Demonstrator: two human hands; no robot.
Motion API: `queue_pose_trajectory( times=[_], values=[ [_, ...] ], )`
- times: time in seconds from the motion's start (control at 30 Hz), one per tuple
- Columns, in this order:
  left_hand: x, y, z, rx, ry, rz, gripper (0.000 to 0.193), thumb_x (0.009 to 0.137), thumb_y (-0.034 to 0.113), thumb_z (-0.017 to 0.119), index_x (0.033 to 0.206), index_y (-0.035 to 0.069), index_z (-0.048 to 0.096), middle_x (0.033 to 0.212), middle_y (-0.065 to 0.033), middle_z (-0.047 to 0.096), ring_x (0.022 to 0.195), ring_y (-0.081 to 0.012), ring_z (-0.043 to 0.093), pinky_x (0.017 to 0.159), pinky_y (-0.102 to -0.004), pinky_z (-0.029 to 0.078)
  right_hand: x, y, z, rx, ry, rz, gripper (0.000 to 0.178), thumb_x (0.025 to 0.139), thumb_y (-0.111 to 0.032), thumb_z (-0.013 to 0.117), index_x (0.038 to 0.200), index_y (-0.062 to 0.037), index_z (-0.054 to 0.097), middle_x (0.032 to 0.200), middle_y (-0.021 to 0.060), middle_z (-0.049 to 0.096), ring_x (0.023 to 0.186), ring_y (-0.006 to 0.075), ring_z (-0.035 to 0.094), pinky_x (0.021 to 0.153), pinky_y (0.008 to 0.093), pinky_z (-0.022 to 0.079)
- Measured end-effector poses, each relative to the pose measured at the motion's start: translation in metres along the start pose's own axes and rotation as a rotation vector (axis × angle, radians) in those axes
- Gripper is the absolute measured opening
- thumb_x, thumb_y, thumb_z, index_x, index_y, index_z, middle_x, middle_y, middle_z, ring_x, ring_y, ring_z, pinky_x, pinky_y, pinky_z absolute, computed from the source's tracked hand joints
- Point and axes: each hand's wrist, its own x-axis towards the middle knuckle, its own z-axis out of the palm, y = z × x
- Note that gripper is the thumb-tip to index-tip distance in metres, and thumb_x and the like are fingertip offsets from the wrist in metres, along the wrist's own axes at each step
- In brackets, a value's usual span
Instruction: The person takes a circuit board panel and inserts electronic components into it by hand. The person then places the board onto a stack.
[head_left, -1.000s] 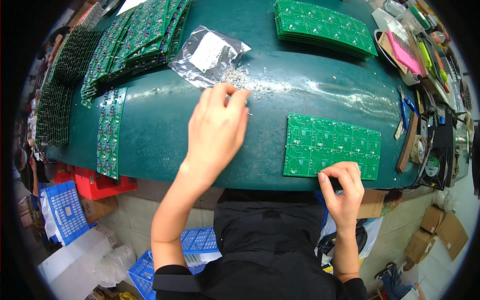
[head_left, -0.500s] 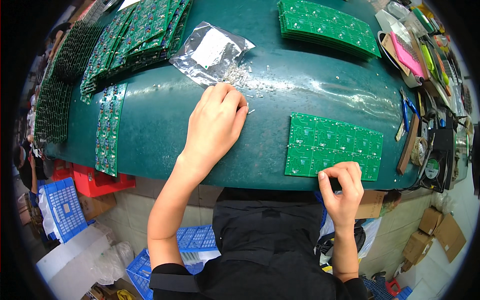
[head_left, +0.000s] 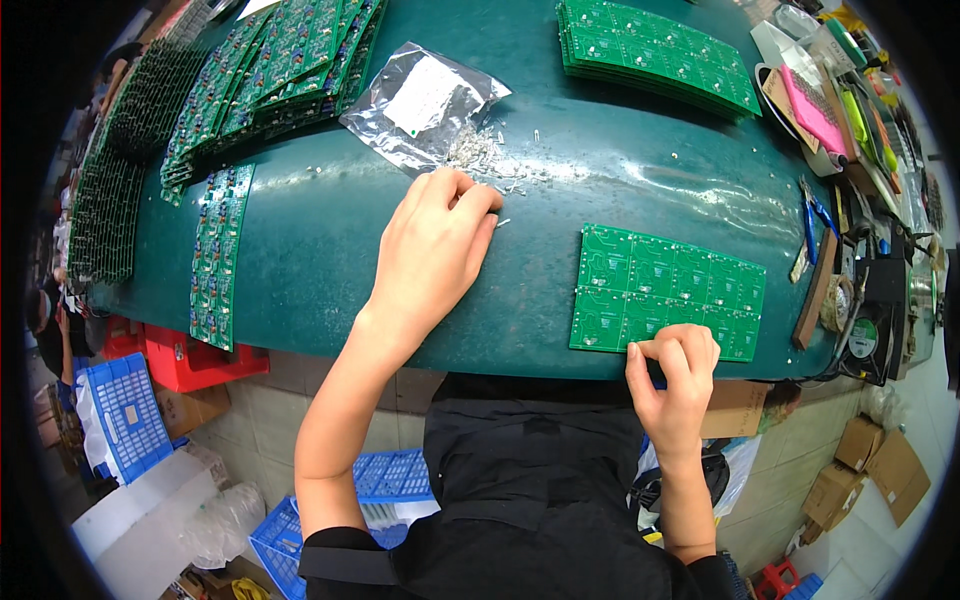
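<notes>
Green bench [head_left: 310,250] in a cluttered workroom

At the far left, a dark mass of boards [head_left: 105,230] is ranked edge-on. Below, at floor level, come a blue crate [head_left: 130,415] and a red plastic stool [head_left: 200,362]. Next on the bench lies one narrow board [head_left: 215,260] filled with components, and behind it an overlapping stack of filled boards [head_left: 290,70].

Near the middle, a clear plastic bag [head_left: 430,100] with a white label lies flat, and a pile of small pale parts [head_left: 475,148] is heaped at its near right corner, with a few pieces scattered beside it. Just on the near side of the pile is the left hand [head_left: 430,250], palm down, fingers curled; I cannot tell how far its grip is closed or whether it has hold of a part.

Further right, a stack of green boards [head_left: 655,55] sits at the back. In front lies a single green panel [head_left: 665,285], flat by the bench's near edge. At its lower edge the right hand [head_left: 678,385] has its grip pinched, thumb against forefinger; whether anything is between them cannot be told. Blue-handled pliers [head_left: 809,225] and a wooden bar [head_left: 818,290] lie at the far right
</notes>
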Motion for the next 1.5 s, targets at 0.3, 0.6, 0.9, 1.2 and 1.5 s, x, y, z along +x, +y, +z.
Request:
queue_pose_trajectory(
  times=[0.3,0.6,0.9,1.2,1.5],
  values=[
    [0.005,0.002,-0.006,-0.066,-0.006,-0.010,0.010,0.087,0.006,0.067,0.097,0.005,0.067,0.096,-0.0095,0.060,0.096,-0.0291,0.060,0.084,-0.0383,0.050,0.001,0.002,-0.011,0.077,-0.074,0.059,0.019,0.077,-0.002,0.075,0.092,-0.0073,0.067,0.092,0.0058,0.061,0.089,0.0253,0.057,0.083,0.0374,0.040],
    [0.036,0.007,0.022,-0.066,0.013,0.076,0.014,0.085,0.009,0.071,0.099,0.007,0.067,0.099,-0.0087,0.059,0.097,-0.0294,0.060,0.082,-0.0391,0.051,0.004,0.007,-0.022,0.226,-0.087,0.109,0.020,0.078,0.001,0.074,0.097,-0.0041,0.070,0.093,0.0083,0.064,0.088,0.0266,0.061,0.081,0.0364,0.046],
    [0.041,0.050,0.018,-0.528,-0.284,-0.102,0.014,0.092,0.010,0.068,0.101,0.004,0.060,0.093,-0.0026,0.060,0.087,-0.0177,0.061,0.077,-0.0321,0.051,0.001,0.011,-0.042,0.354,0.065,0.218,0.018,0.083,0.003,0.072,0.101,0.0002,0.070,0.093,0.0104,0.065,0.089,0.0219,0.062,0.082,0.0303,0.050],
    [0.005,0.110,0.027,-1.376,-0.842,-0.396,0.025,0.093,0.011,0.073,0.109,0.003,0.055,0.095,-0.0009,0.061,0.089,-0.0060,0.061,0.081,-0.0223,0.053,-0.010,0.013,-0.046,0.842,0.011,0.361,0.018,0.082,0.004,0.075,0.098,0.0030,0.068,0.096,0.0104,0.065,0.093,0.0187,0.061,0.083,0.0299,0.049],
    [0.001,0.113,0.026,-1.583,-0.902,-0.499,0.027,0.095,0.007,0.068,0.116,-0.001,0.053,0.098,-0.0088,0.067,0.091,-0.0124,0.066,0.082,-0.0262,0.056,-0.016,0.017,-0.049,0.985,-0.021,0.511,0.011,0.084,0.003,0.073,0.093,0.0037,0.067,0.096,0.0106,0.064,0.092,0.0177,0.060,0.084,0.0297,0.048]
  ],
)
